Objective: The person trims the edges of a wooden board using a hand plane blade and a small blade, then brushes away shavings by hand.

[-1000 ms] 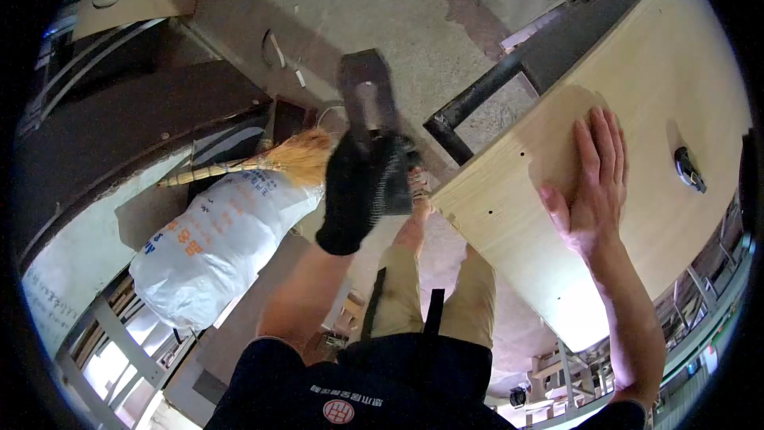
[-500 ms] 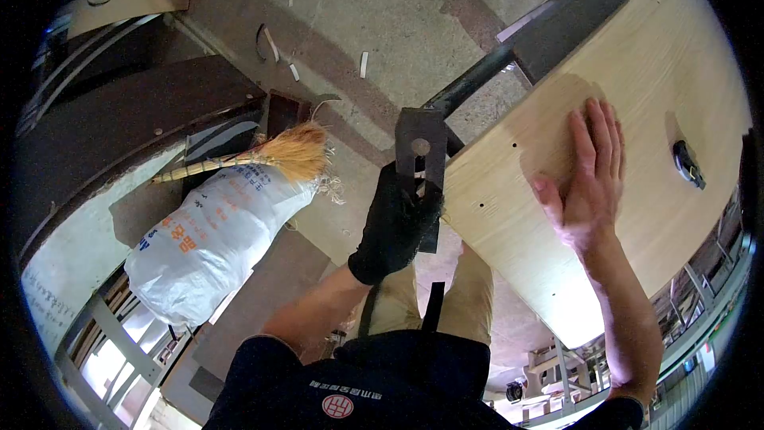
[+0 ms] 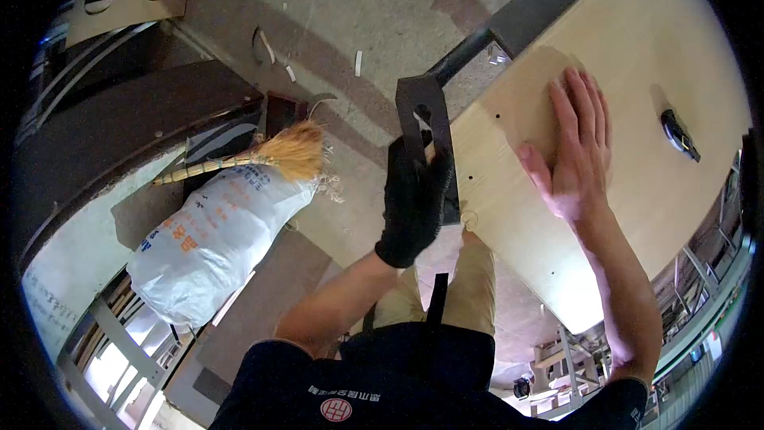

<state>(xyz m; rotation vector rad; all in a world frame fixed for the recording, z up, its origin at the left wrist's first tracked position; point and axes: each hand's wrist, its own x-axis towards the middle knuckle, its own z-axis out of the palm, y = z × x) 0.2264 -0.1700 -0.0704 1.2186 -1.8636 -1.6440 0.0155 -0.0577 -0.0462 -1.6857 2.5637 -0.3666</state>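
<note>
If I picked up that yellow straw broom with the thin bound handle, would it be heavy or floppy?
The yellow straw broom probably feels light, being mostly thin straw. Its fanned bristles likely bend easily; the bound handle looks stiffer. It might slide if bumped, seemingly resting on the bulging white plastic sack.

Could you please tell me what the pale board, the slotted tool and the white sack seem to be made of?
Pale board: probably wood or plywood, smooth, with faint grain.
Slotted tool: dark and fairly matte; metal or wood, I cannot tell.
White sack: probably plastic, judging by its glossy creases.
</note>
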